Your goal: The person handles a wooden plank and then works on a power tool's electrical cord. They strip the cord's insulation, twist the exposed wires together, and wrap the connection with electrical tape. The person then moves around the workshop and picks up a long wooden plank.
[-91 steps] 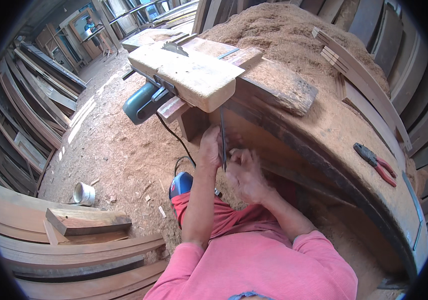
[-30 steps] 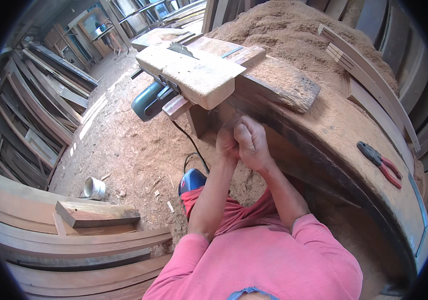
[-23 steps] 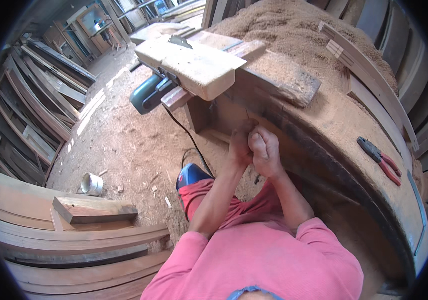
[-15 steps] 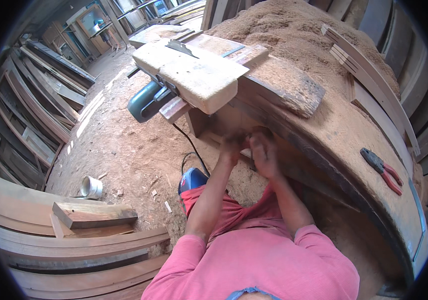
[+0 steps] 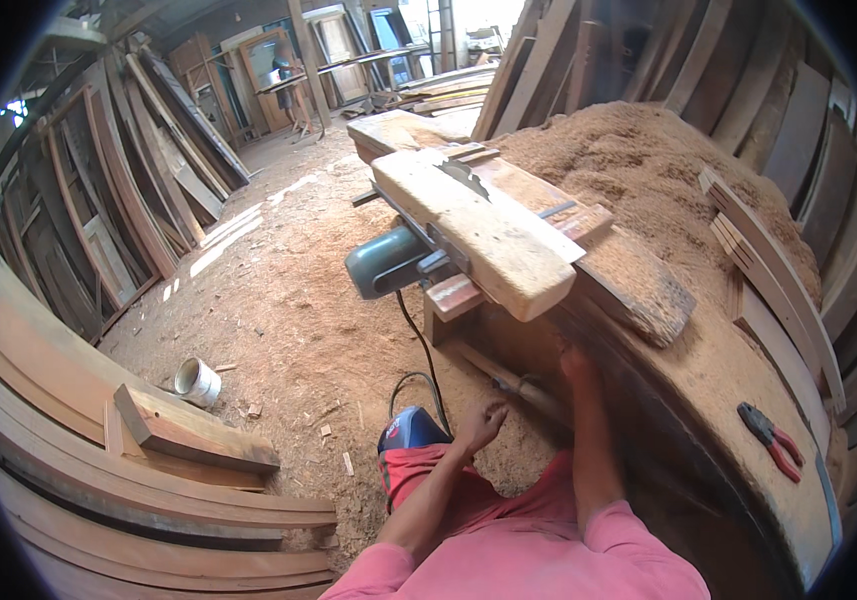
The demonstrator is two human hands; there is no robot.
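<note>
My left hand (image 5: 481, 424) is curled closed above my knee, short of the bench's open side. Whatever its fingers hold, if anything, is hidden. My right hand (image 5: 577, 362) reaches into the shaded space under the bench top, its fingers blurred and too dark to read. Above and to the left of it, a thick wooden board (image 5: 478, 232) lies on the sawdust-covered bench (image 5: 718, 372). A toothed circular saw blade (image 5: 465, 180) sticks up beside the board. The saw's green motor housing (image 5: 385, 262) juts out from the bench's left side, with a black cord (image 5: 416, 325) hanging down.
Red-handled pliers (image 5: 771, 442) lie on the bench at the right. A sawdust heap (image 5: 613, 165) rises behind it, beside slotted wooden strips (image 5: 783, 285). On the floor stands a white pot (image 5: 197, 382). Stacked planks (image 5: 148, 510) fill the lower left. A person (image 5: 288, 85) stands far back.
My hands were together under the bench edge and are now apart. The left has drawn back toward my knee; the right stays under the bench. The view has tilted up and shifted left.
</note>
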